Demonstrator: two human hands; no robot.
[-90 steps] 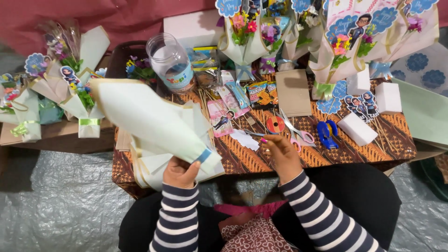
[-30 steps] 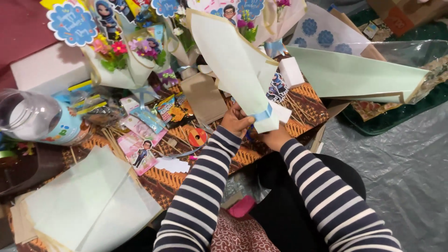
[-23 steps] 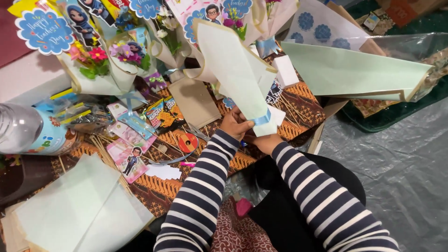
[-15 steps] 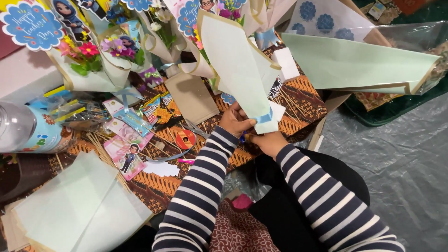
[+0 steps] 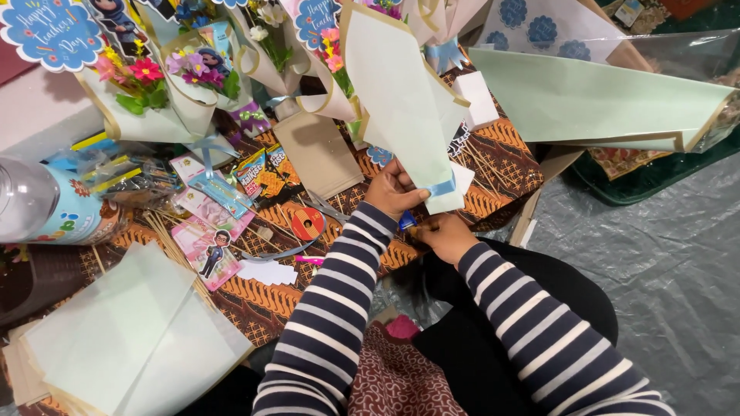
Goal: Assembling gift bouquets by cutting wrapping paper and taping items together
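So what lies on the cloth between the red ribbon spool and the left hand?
In the head view, little: between the spool and the left hand only patterned cloth and a metal tool's tip show.

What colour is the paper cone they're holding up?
Pale mint green with a tan edge: the paper cone, held by the left hand. Head view shows it.

A pale green paper cone (image 5: 401,108) with a tan edge stood tilted above the desk (image 5: 501,166), a blue tape strip (image 5: 442,187) across its narrow bottom.
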